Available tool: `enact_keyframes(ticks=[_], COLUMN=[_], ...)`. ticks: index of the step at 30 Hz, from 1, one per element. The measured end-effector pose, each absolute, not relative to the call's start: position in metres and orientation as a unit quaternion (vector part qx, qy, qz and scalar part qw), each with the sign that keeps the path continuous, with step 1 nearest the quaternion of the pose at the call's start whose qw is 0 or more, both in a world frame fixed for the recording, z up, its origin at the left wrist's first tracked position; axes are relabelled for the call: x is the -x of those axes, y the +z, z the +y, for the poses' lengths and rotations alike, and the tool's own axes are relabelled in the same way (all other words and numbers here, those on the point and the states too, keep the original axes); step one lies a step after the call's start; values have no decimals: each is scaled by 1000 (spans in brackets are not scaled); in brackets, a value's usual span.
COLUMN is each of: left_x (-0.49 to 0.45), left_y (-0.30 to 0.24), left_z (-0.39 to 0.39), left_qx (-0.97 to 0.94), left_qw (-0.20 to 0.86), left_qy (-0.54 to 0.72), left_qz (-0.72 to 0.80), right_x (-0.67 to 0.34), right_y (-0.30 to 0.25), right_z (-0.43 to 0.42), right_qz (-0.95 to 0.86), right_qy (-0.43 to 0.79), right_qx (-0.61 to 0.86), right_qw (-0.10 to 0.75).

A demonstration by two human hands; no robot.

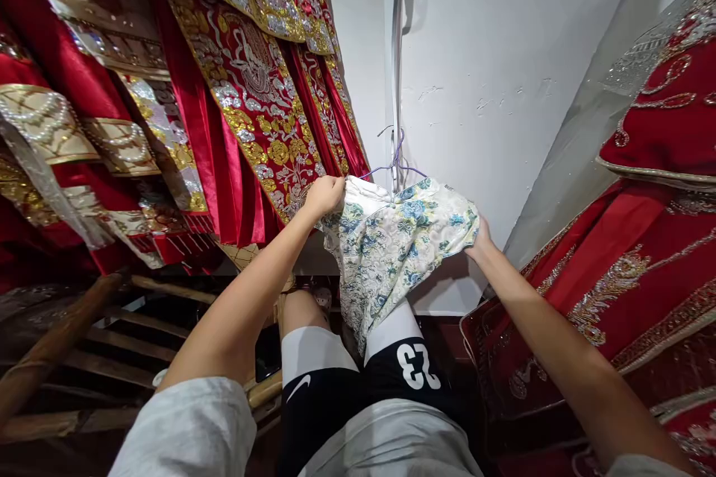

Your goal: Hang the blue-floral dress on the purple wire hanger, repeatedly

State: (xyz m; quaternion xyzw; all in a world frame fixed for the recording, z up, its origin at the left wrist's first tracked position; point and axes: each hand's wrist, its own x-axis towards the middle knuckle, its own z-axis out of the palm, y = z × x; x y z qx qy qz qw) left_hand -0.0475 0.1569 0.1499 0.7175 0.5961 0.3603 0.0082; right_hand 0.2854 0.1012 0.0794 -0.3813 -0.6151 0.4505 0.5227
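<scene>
A white garment with a blue and yellow floral print [400,238] hangs spread out in front of me, its lower part falling over my legs. Its exact kind is not plain from here. A thin purple wire hanger [398,156] shows above its top edge. My left hand [326,196] is closed on the garment's upper left edge. On the other side, my right hand [479,238] grips the right edge, with some of its fingers hidden behind the cloth. Between the two hands the fabric is pulled wide.
Red and gold embroidered costumes [262,89] hang close on the left, and more red beaded garments [643,261] are on the right. A metal pole [397,52] runs along the white wall [492,30] ahead. Wooden slatted furniture [61,343] stands at lower left.
</scene>
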Motion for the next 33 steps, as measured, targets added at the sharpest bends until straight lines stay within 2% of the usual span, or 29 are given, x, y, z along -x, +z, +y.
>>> enact_keyframes(ticks=[4,9,14,19,24,28,33], left_x=[51,57,53,53,61,51,35], left_y=[148,180,214,211,206,201,196], left_z=[148,143,136,122,133,135,134], left_qx=[-705,-735,-826,-874,-884,-876,-852], left_qw=[-32,-83,-90,-66,3,-59,-117], left_qy=[412,462,344,221,211,192,227], left_qz=[577,490,436,427,417,438,457], right_x=[-303,-298,-293,-283,-269,-270,-276], right_y=[75,90,108,109,125,130,127], right_z=[101,109,110,73,70,82,87], right_qz=[-514,-481,-423,-308,-274,-258,-275], right_qy=[514,542,536,556,566,559,543], right_qx=[370,377,355,295,271,282,242], right_qw=[578,577,639,713,728,735,756])
